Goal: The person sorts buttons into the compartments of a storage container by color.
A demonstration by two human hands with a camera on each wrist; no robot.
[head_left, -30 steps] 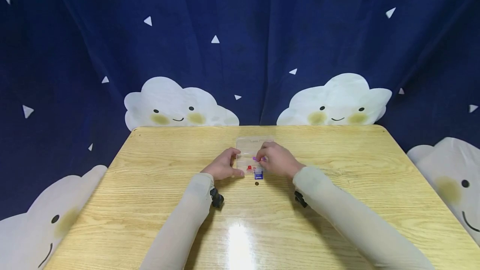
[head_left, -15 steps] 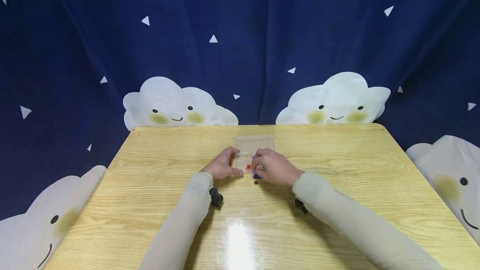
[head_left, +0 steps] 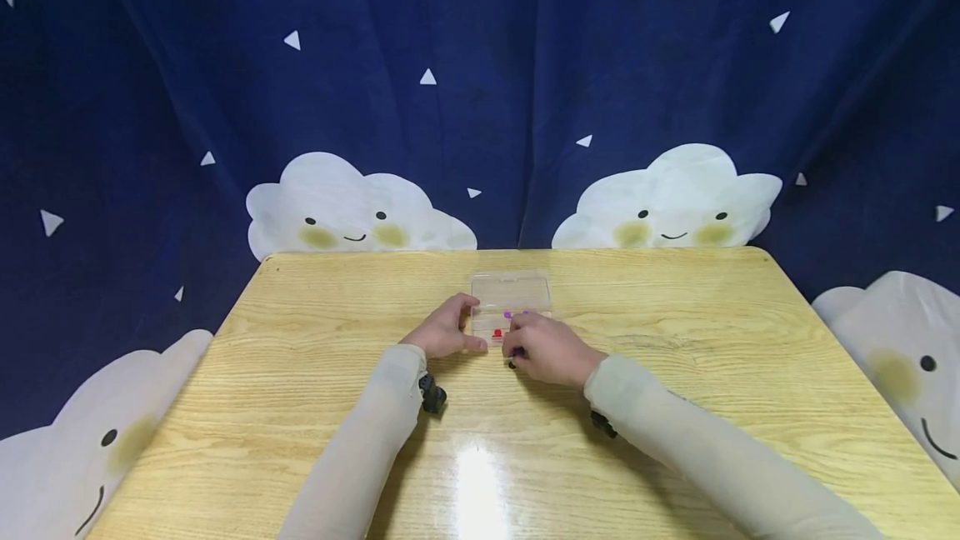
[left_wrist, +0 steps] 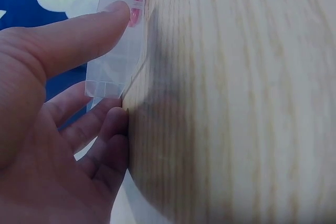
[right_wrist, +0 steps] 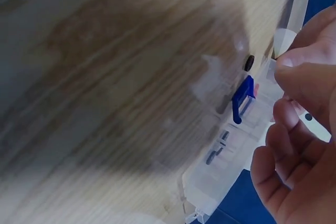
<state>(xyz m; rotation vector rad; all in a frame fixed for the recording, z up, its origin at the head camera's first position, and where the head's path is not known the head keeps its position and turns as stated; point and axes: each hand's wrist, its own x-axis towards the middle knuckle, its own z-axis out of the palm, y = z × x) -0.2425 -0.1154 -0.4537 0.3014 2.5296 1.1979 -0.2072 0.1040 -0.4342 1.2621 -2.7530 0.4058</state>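
Note:
A clear plastic compartment box [head_left: 483, 319] lies on the table with its transparent lid [head_left: 512, 288] folded back. My left hand [head_left: 446, 330] holds its left end, the thumb along the front wall and the fingers around the end. My right hand [head_left: 551, 348] is over the front right corner, thumb and forefinger close together, nothing visible between them; the other fingers are loosely bent. A blue frame-shaped piece [right_wrist: 241, 98] sits at the box's front edge beside those fingers. A small dark round disc [right_wrist: 249, 63] lies on the table just in front.
Inside the box are a small red piece [head_left: 497, 333] and a purple piece [head_left: 507, 315]. The wooden table [head_left: 337, 307] reaches back to a dark blue curtain [head_left: 480, 90] with cloud prints. Each wrist wears a black camera.
My right hand has moved from the purple piece toward the front edge of the box, and now partly covers the blue piece and the dark disc. The left hand has stayed in place.

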